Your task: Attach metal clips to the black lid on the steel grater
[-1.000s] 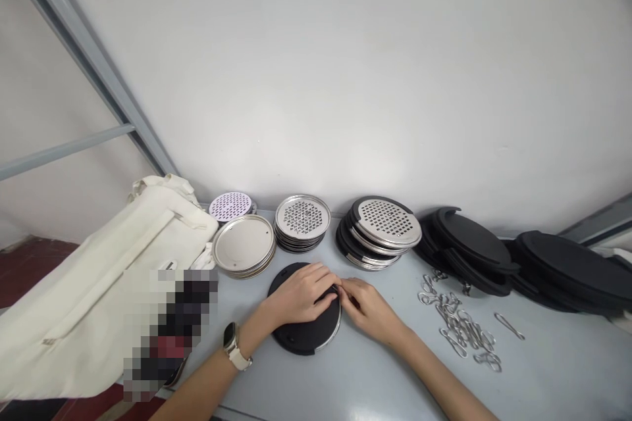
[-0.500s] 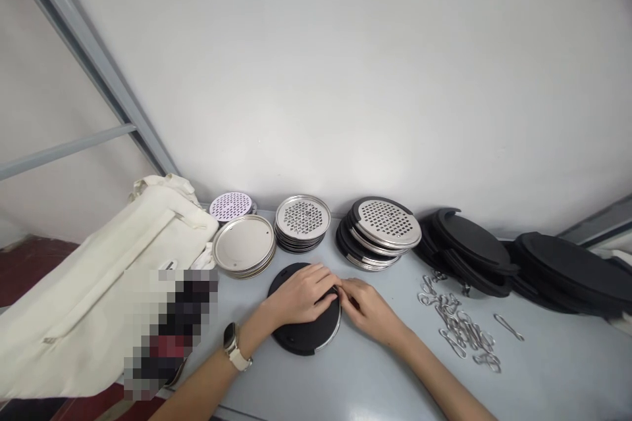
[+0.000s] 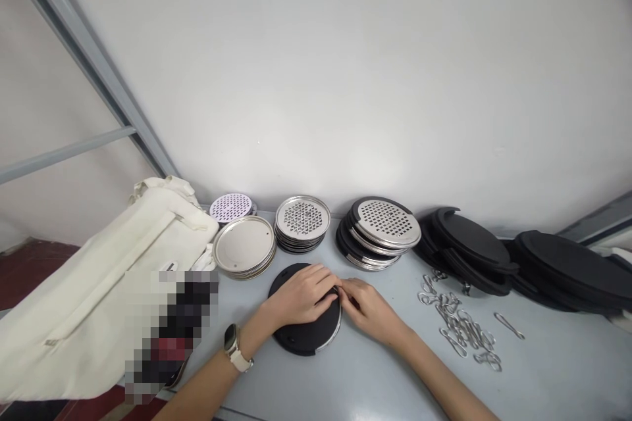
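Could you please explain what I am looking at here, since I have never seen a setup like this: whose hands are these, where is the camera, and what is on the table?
These are a person's own two bare hands, with no machine involved. The only view comes from a camera worn on the person's head, looking forward and down. The left hand, with a watch at the wrist, rests on a black disc with a steel rim. The right hand is at the disc's edge, its fingers seeming to pinch it. On the table behind stand stacks of perforated steel discs, plain steel lids and black covers. Metal clips lie to the right, and a white cloth bag to the left.
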`<state>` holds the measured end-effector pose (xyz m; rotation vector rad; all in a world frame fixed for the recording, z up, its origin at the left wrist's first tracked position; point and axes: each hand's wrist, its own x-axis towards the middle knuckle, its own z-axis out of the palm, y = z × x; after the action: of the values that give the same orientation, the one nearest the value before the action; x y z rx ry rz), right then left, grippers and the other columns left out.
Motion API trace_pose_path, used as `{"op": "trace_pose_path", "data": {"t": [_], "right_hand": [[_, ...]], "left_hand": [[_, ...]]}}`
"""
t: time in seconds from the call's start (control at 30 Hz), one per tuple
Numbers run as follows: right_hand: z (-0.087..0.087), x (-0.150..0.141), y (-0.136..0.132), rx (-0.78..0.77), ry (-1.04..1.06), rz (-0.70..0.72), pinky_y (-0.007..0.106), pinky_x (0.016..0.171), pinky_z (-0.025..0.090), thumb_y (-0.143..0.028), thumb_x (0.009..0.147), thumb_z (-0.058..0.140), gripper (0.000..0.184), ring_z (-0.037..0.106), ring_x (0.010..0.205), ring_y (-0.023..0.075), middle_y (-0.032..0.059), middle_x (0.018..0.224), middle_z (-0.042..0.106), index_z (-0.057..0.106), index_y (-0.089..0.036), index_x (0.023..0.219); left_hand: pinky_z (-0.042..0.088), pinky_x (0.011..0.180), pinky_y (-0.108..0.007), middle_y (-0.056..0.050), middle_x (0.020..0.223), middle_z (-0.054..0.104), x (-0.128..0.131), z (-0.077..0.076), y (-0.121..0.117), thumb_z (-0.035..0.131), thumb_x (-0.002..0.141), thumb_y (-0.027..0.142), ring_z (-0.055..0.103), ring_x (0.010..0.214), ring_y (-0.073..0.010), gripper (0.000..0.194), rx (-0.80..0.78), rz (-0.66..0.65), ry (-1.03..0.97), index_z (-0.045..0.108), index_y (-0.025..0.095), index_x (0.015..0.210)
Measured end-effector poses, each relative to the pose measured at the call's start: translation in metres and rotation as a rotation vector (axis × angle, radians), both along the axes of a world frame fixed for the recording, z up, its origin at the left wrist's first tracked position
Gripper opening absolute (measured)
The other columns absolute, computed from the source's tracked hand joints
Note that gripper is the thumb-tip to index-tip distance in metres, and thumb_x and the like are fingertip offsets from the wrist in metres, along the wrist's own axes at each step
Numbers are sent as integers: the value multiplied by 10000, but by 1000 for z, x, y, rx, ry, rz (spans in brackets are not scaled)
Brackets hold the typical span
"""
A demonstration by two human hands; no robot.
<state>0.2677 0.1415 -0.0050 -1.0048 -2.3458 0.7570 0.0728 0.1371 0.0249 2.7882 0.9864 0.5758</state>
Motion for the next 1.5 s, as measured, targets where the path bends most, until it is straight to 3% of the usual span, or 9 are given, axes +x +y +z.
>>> {"op": "trace_pose_path", "data": {"t": [1.5], "right_hand": [[1, 0, 0, 20, 7, -19, 280, 624, 388, -232, 963, 350, 283, 504, 650, 158, 19, 668, 551, 498, -189, 726]], "left_hand": [[443, 795, -331, -60, 878, 574, 0, -2, 1, 422, 928, 211, 538, 855, -191, 126, -19, 8, -56, 529, 163, 974]]}}
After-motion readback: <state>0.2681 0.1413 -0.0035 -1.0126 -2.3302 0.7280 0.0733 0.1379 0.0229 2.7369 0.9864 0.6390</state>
